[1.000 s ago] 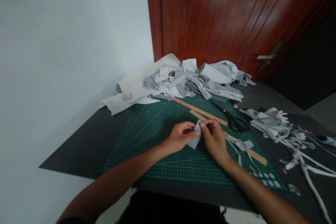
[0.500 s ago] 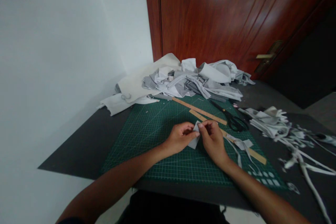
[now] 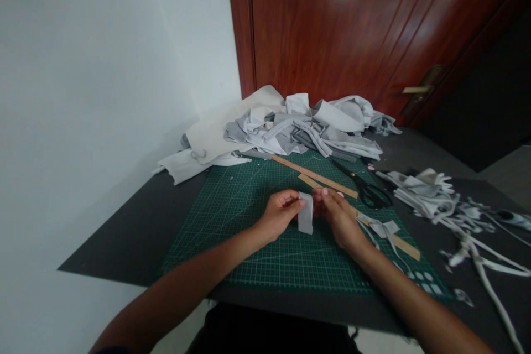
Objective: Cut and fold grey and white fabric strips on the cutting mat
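Observation:
A small light-grey fabric strip (image 3: 306, 220) hangs from my left hand (image 3: 277, 215), pinched by its upper left edge between thumb and fingers. My right hand (image 3: 339, 214) is just to the right of the strip, apart from it. Its fingers are loosely bent, with nothing visible in them. Both hands are above the green cutting mat (image 3: 253, 251). Behind and beneath my right hand lies a wooden ruler (image 3: 406, 246), with thin fabric offcuts (image 3: 384, 228) on it.
A second wooden ruler (image 3: 315, 175) and black-handled scissors (image 3: 371, 193) lie farther back on the mat. Grey and white cloth (image 3: 290, 127) is heaped against the door. More folded cloth (image 3: 427, 193) and loose strips (image 3: 477, 249) lie on the dark table to the right.
My right hand has let go of the fabric strip and moved slightly right. The strip, turned more upright, now hangs from my left hand alone.

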Motion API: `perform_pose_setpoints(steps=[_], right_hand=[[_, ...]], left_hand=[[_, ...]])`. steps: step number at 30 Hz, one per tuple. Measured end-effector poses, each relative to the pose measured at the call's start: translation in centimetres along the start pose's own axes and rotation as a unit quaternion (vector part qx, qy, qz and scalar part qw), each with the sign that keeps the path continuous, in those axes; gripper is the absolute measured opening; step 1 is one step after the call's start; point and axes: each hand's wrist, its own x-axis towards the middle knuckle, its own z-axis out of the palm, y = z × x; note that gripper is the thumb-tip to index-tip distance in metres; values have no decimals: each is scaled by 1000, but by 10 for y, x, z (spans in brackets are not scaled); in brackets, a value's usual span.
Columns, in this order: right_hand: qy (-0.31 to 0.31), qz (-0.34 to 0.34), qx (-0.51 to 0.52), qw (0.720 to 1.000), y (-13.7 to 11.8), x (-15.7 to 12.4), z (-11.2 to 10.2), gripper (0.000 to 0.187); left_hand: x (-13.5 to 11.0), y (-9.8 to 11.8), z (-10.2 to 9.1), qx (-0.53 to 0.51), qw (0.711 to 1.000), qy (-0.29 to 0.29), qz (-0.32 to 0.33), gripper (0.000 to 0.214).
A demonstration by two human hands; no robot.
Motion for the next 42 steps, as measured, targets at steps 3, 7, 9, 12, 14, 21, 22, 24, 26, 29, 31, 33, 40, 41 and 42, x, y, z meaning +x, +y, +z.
perform_pose_setpoints(steps=[3,7,9,12,14,21,22,24,26,29,31,33,40,41,42], right_hand=[[-55,-18,-5,998,-2,-2,2,35],[-19,-77,-48,996,-1,-8,13,27],[8,-97,-69,993,0,-9,16,24],[24,-118,-86,989,3,-10,17,20],[26,-124,-90,988,5,-10,15,20],[-6,-114,-131,985,11,-8,12,21],[-14,-110,-129,986,12,-8,12,20],[-35,-96,-121,987,14,-9,14,25],[-50,-79,-114,989,16,-9,16,34],[-53,-55,-93,993,16,-10,19,30],[-59,-34,-75,995,15,-10,20,29],[-59,-17,-60,996,13,-9,20,31],[-41,-16,-44,998,13,-9,21,35],[-45,-15,-38,998,13,-9,21,35],[-49,-16,-31,998,14,-10,21,36]], left_hand=[[1,1,-1,-39,999,12,-15,42],[1,1,-2,-61,998,13,-16,39],[1,1,-2,-68,997,11,-23,39],[0,3,0,-98,994,19,-39,41],[-1,5,1,-114,992,28,-45,41],[-1,8,-1,-96,994,17,-52,38],[-1,8,-1,-104,993,24,-51,38],[1,7,-1,-136,988,44,-55,39],[3,7,-1,-177,980,66,-60,40],[7,7,-3,-216,970,95,-56,42],[10,7,-5,-220,967,117,-44,44],[12,8,-8,-206,969,132,-34,45],[13,10,-14,-98,986,132,3,48],[13,10,-14,-79,988,136,11,49],[12,9,-14,-64,988,140,18,49]])
